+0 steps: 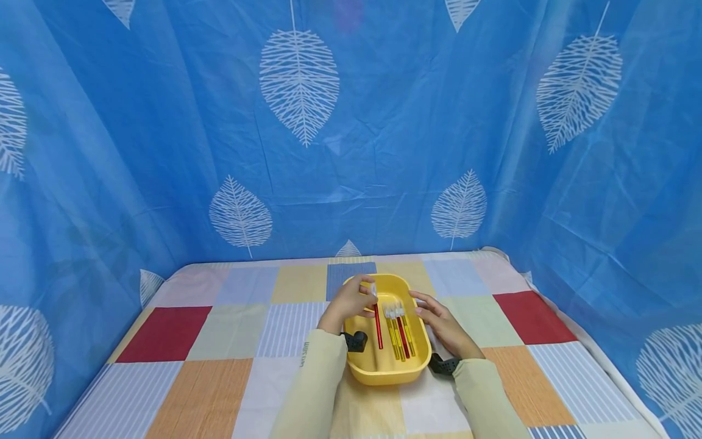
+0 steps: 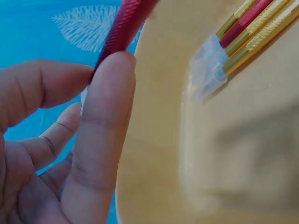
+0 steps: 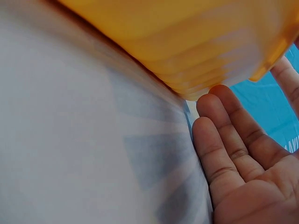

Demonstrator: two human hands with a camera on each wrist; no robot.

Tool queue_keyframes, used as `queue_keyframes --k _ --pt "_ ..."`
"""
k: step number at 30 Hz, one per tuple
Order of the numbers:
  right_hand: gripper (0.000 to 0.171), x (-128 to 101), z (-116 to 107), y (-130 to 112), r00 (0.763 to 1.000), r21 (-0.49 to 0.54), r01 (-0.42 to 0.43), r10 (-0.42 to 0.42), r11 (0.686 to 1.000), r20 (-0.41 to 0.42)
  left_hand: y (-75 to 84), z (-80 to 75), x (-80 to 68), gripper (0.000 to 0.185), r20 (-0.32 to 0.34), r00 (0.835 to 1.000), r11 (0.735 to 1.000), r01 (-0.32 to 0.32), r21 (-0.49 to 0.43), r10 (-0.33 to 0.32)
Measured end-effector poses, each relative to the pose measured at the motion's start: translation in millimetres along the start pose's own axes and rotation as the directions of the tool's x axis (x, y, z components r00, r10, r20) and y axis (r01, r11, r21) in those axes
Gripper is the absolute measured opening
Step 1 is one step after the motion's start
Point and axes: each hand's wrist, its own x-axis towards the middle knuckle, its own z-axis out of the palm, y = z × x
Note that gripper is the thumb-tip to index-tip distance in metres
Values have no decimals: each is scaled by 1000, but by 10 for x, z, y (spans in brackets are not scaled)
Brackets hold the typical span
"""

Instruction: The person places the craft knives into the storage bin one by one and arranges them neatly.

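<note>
A yellow plastic tray [image 1: 366,371] sits on a patchwork cloth near the middle of the table. Inside lie several thin red and yellow knurled tools with clear caps [image 1: 399,332], side by side [image 2: 243,35]. My left hand [image 1: 349,300] pinches one red tool [image 1: 377,326] by its upper end between thumb and fingertips [image 2: 110,88], slanted over the tray's left half. My right hand [image 1: 439,320] rests with straight fingers [image 3: 224,140] against the tray's outer right wall [image 3: 196,51], holding nothing.
The checked cloth [image 1: 230,341] covers the whole table. A blue curtain with white leaf prints [image 1: 298,85] closes off the back and both sides. A black wrist strap [image 1: 445,364] sits by the tray's near right corner.
</note>
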Motion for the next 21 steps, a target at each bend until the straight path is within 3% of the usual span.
queue_keyframes --k 10,21 --pt "55 10 -2 0 1000 -23 -14 13 1000 -6 -52 138 57 48 -33 999 999 39 -10 -39" --pt "54 15 2 9 1000 -16 -14 14 1000 -12 -64 260 75 46 -72 994 993 91 73 -86"
